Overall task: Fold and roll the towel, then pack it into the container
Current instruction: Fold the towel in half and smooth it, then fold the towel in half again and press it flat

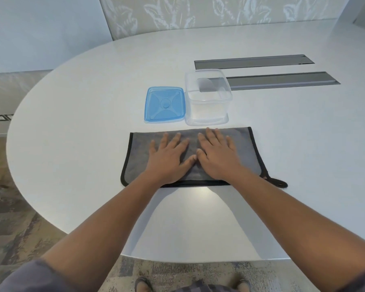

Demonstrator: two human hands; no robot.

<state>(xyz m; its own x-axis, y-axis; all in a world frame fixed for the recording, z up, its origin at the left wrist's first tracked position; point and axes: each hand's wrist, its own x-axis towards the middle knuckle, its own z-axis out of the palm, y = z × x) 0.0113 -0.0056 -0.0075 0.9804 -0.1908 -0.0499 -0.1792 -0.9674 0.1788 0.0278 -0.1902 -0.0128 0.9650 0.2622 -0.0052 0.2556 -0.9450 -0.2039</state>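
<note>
A grey towel [248, 150] with black edging lies flat on the white table, folded into a wide rectangle, a small black loop sticking out at its near right corner. My left hand [170, 155] and my right hand [217, 155] rest palm down side by side on its middle, fingers spread, thumbs nearly touching. Just beyond the towel stands a clear square container [208, 98], open on top with nothing inside. Its blue lid [164, 104] lies flat on the table, touching the container's left side.
Two long grey cable hatches [254, 61] [282, 80] are set into the table [82, 123] behind the container. The table's rounded edge curves along the left and near side, with patterned carpet below. My sandalled feet show at the bottom.
</note>
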